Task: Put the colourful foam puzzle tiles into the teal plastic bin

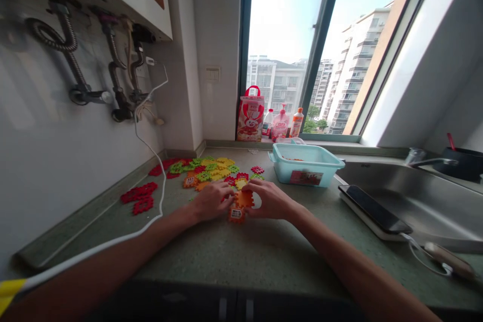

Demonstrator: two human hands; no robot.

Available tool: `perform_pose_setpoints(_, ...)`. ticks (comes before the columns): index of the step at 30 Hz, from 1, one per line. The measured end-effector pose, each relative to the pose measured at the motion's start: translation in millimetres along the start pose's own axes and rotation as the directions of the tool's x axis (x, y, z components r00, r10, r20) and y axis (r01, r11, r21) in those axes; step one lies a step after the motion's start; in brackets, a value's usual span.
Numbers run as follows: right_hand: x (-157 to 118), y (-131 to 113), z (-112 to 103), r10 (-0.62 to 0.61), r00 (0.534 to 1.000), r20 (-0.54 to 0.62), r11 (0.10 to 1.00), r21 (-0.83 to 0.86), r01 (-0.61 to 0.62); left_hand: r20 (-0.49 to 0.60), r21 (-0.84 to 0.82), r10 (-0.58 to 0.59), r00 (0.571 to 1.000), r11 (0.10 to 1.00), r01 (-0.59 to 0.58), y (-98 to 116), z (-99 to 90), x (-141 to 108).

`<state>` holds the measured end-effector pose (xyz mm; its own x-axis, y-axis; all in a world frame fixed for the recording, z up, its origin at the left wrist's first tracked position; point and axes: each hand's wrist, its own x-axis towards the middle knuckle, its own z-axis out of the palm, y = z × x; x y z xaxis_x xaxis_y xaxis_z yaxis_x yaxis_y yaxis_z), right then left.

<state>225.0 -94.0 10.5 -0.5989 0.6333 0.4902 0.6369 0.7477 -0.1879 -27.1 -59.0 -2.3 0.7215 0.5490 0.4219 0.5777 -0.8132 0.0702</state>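
My right hand (270,199) grips an orange toothed building tile (244,198) between thumb and fingers. My left hand (213,199) is closed, its fingertips at the left edge of that same tile. Just below it, touching or nearly so, is an orange tile with a white window grid (236,214). A yellow tile (241,184) and a red tile (242,176) lie right behind the fingers. Beyond my left hand spreads a loose heap of yellow tiles (222,163), green ones (204,176) and red ones.
Separate red tiles (143,205) lie at the left, beside a white cable (163,186) crossing the counter and my left forearm. A light blue plastic tub (279,173) stands behind my right hand. To the right are a phone (373,209) and the steel sink (426,201).
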Motion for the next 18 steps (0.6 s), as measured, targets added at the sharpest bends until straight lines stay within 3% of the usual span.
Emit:
perform_pose_setpoints(2,1.3,-4.5,2.6,0.020,0.999,0.048,1.000,0.023,-0.021,-0.033,0.027,-0.058,0.998,0.998,0.059,-17.4,-6.0,1.8)
perform_pose_setpoints(5,2.5,-11.6,5.1,0.031,0.994,0.101,0.997,0.068,-0.038,-0.095,0.098,-0.175,0.980,0.978,0.184,-59.8,-23.4,-0.2)
perform_pose_setpoints(9,2.3,-16.3,10.3,0.031,0.985,0.168,0.994,0.094,-0.047,-0.232,0.215,-0.430,0.873,0.852,0.477,-128.4,-45.8,-21.5)
perform_pose_setpoints(11,1.9,-17.0,13.7,0.033,0.974,0.226,0.993,0.104,-0.058,-0.246,0.236,-0.512,0.823,0.791,0.564,-155.5,-48.5,-34.8)
perform_pose_setpoints(16,1.1,-17.0,18.3,0.045,0.953,0.299,0.989,0.122,-0.085,-0.079,0.310,-0.595,0.800,0.748,0.587,-183.6,-34.4,-49.5)
perform_pose_setpoints(18,0.7,-15.9,18.1,0.048,0.953,0.298,0.989,0.118,-0.087,-0.084,0.334,-0.629,0.773,0.713,0.617,-185.6,-30.0,-49.9)
